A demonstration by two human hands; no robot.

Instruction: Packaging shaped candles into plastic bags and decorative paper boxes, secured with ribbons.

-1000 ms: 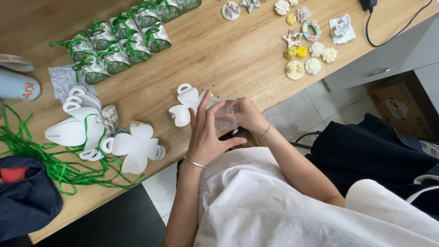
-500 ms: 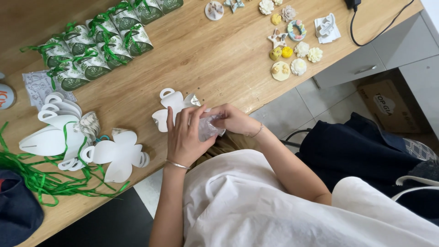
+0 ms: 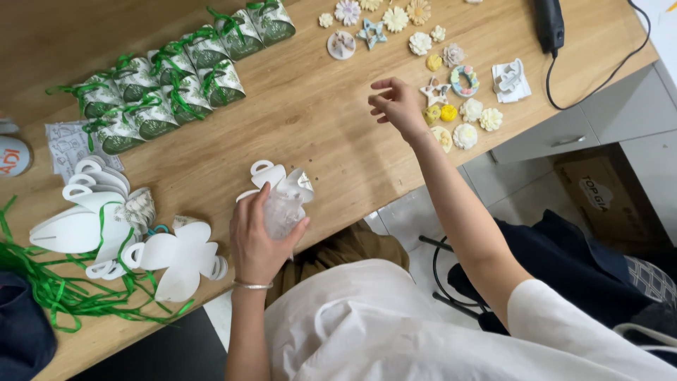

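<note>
My left hand grips a small clear plastic bag at the near edge of the wooden table. The bag lies over a flat white cut-out favour box. My right hand is stretched out over the table with fingers apart and nothing in it. It hovers just left of a group of small plaster ornaments: flowers, a star, a ring and yellow pieces.
Finished green-and-white favour boxes with green ribbons stand in rows at the back left. Flat white box blanks and loose green ribbon lie at the left. A black device with a cable sits at the back right. A cardboard box is on the floor.
My right hand has let go of the plastic bag and reached up and right towards the ornaments. The left hand stays on the bag.
</note>
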